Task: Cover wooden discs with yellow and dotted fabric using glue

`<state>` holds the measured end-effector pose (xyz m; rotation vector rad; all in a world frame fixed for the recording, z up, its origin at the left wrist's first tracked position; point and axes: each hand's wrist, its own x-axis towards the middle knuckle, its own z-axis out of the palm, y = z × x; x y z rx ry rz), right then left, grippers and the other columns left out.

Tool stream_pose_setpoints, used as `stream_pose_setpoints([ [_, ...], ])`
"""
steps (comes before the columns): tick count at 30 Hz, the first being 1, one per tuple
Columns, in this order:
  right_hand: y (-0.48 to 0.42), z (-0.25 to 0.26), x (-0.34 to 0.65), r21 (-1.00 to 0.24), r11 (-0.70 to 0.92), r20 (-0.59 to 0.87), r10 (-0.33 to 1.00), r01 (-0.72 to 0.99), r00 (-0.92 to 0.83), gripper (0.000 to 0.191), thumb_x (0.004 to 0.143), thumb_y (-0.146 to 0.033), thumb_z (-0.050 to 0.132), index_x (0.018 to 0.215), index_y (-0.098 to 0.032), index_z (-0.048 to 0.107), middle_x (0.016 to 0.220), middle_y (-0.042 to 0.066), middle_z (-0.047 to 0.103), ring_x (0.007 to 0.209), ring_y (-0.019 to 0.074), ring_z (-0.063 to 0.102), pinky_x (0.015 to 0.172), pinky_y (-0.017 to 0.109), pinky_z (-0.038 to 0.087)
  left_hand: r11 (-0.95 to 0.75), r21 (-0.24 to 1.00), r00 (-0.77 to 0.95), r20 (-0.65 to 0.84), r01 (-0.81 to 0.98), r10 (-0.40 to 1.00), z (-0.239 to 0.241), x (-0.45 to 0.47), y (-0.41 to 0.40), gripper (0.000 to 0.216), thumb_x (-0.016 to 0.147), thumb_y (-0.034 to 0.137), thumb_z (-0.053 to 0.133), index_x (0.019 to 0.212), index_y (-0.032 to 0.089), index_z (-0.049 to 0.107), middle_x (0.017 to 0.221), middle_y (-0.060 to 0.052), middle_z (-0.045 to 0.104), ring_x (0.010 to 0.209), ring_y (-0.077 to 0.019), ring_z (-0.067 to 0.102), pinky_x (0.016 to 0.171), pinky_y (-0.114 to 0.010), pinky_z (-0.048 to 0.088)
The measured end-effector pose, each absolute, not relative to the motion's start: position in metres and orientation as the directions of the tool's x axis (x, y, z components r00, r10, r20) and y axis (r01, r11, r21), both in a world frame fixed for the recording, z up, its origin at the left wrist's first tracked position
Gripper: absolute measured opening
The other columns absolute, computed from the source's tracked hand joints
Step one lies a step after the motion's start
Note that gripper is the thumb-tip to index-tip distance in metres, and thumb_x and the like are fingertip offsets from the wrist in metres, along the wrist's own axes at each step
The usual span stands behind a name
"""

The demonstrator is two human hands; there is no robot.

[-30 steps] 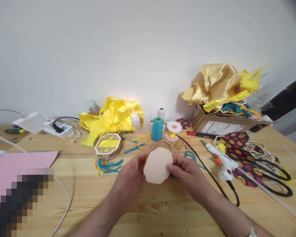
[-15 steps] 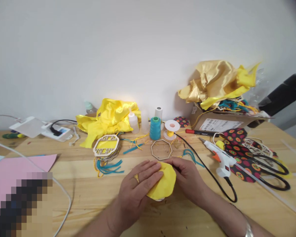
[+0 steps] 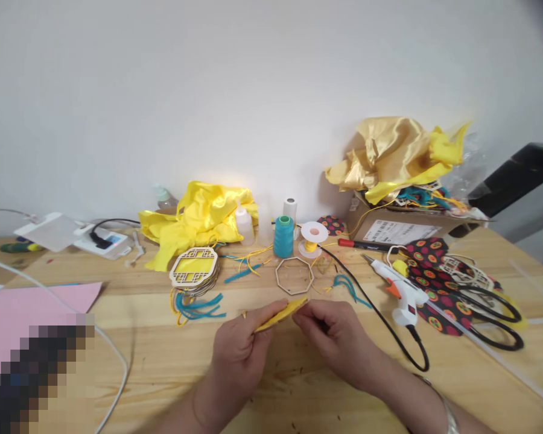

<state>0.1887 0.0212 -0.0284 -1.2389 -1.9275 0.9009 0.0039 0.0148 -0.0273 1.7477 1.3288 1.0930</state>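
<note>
A flat yellow cloth-covered piece (image 3: 281, 314) is tilted nearly edge-on between my hands, over the near middle of the table. My left hand (image 3: 242, 340) grips its left side, thumb and fingers on opposite faces. At its upper right edge my right hand (image 3: 337, 331) pinches with bent fingers; the fingertips are partly hidden. Just beyond the hands lies a thin wooden octagonal frame (image 3: 277, 282). To the left is a stack of lattice wooden frames (image 3: 193, 267) with yellow cloth inside and blue tassels (image 3: 201, 306).
A white glue gun (image 3: 400, 289) with a black cord lies at right, beside scissors (image 3: 498, 325) and patterned cloth (image 3: 441, 310). Behind stand a blue thread cone (image 3: 283, 238), a yellow-thread spool (image 3: 315, 235) and a cardboard box (image 3: 389, 226). Pink paper (image 3: 49, 304) lies left.
The yellow piece has turned from showing its broad face to nearly edge-on. My left hand has rolled from lying over that face to gripping the side.
</note>
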Motion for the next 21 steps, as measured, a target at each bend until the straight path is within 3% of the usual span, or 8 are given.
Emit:
stream_pose_setpoints([
  [4, 0.024, -0.030, 0.188, -0.850, 0.259, 0.150, 0.954, 0.459, -0.259, 0.029, 0.089, -0.024, 0.046, 0.061, -0.016, 0.051, 0.055, -0.004, 0.043, 0.054, 0.0086, 0.038, 0.051, 0.021, 0.029, -0.081, 0.957, 0.067, 0.064, 0.279, 0.996, -0.021, 0.006, 0.021, 0.025, 0.075, 0.020, 0.067, 0.097, 0.030, 0.075, 0.094, 0.000, 0.076, 0.089, -0.0228, 0.069, 0.081, -0.027, 0.050],
  [7, 0.026, -0.031, 0.187, -0.861, 0.226, 0.116, 0.960, 0.455, -0.256, 0.028, 0.089, -0.027, 0.047, 0.066, -0.016, 0.057, 0.057, -0.002, 0.051, 0.055, 0.0096, 0.042, 0.052, 0.022, 0.032, 0.116, 0.991, 0.040, -0.119, 0.062, 0.992, -0.019, 0.008, 0.025, 0.028, 0.072, 0.025, 0.071, 0.100, 0.025, 0.074, 0.094, -0.002, 0.076, 0.091, -0.0257, 0.068, 0.080, -0.030, 0.052],
  [10, 0.027, -0.032, 0.187, -0.884, 0.177, 0.079, 0.969, 0.433, -0.234, 0.026, 0.089, -0.028, 0.048, 0.074, -0.016, 0.064, 0.064, 0.000, 0.060, 0.059, 0.0112, 0.048, 0.055, 0.022, 0.036, 0.266, 0.951, 0.097, -0.253, -0.155, 0.963, -0.023, 0.008, 0.028, 0.032, 0.072, 0.030, 0.072, 0.103, 0.020, 0.072, 0.092, -0.004, 0.076, 0.088, -0.0252, 0.068, 0.079, -0.032, 0.052],
  [16, 0.031, -0.035, 0.188, -0.900, 0.153, 0.061, 0.971, 0.407, -0.232, 0.021, 0.087, -0.026, 0.051, 0.077, -0.017, 0.067, 0.069, 0.002, 0.066, 0.061, 0.0122, 0.055, 0.056, 0.022, 0.041, 0.338, 0.904, 0.127, -0.314, -0.264, 0.941, -0.034, 0.007, 0.033, 0.038, 0.071, 0.029, 0.075, 0.106, 0.017, 0.071, 0.094, -0.007, 0.075, 0.087, -0.0223, 0.066, 0.079, -0.030, 0.051],
  [21, 0.032, -0.036, 0.191, -0.837, 0.243, 0.134, 0.960, 0.491, -0.247, 0.015, 0.084, -0.023, 0.058, 0.095, -0.020, 0.067, 0.088, 0.003, 0.071, 0.072, 0.0136, 0.063, 0.064, 0.023, 0.046, 0.356, 0.888, 0.140, -0.329, -0.290, 0.934, -0.039, 0.008, 0.035, 0.035, 0.072, 0.028, 0.074, 0.105, 0.016, 0.070, 0.092, -0.006, 0.075, 0.081, -0.0194, 0.065, 0.075, -0.029, 0.050],
])
